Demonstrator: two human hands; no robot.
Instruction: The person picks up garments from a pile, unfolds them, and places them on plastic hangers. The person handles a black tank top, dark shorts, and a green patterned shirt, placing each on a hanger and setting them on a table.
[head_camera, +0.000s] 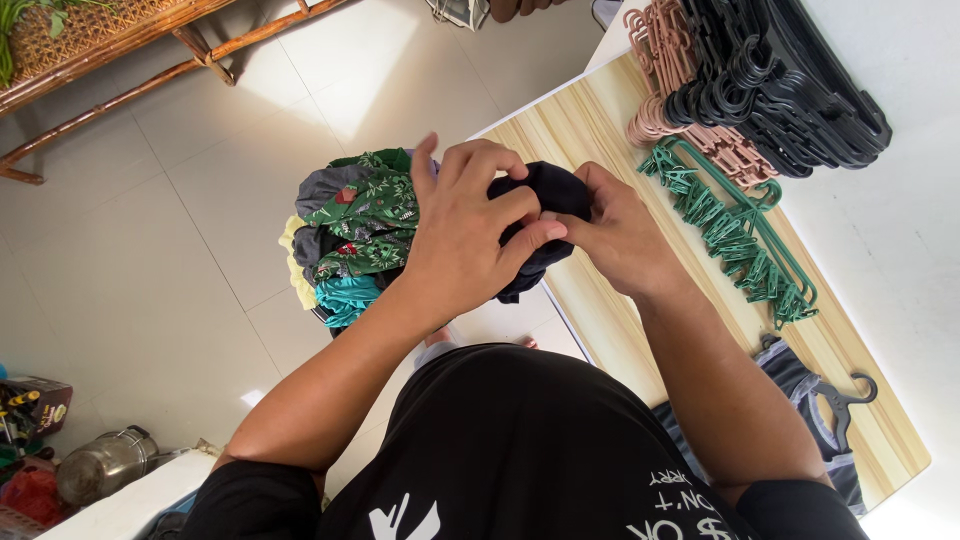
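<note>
I hold a small black garment (545, 215) bunched between both hands, lifted in front of my chest above the near edge of the tabletop (600, 300). My left hand (470, 225) wraps it from the 9 o'clock side, thumb up and fingers curled over the top, while my right hand (610, 235) pinches the cloth from 3 o'clock. Both are closed on the fabric, probably so I can find an edge or seam in the soft, limp folds. The cloth looks thin and matte, crumpled into a loose wad.

At 9 o'clock from my hands a heap of clothes (350, 240) rises from below: a green leaf-print piece on top, with teal, grey and pale yellow layers under it, all soft and rumpled.

The tabletop is pale wood-grain laminate, smooth and striped. On it at 3 o'clock lie green plastic hangers (735, 230), thin and toothed with clips. At 1 o'clock, black hangers (790, 100) and pinkish-brown hangers (690, 90) are stacked tightly. At 5 o'clock, a grey garment on a black hanger (830, 410) lies flat. The tiled floor (150, 250) is glossy.
</note>
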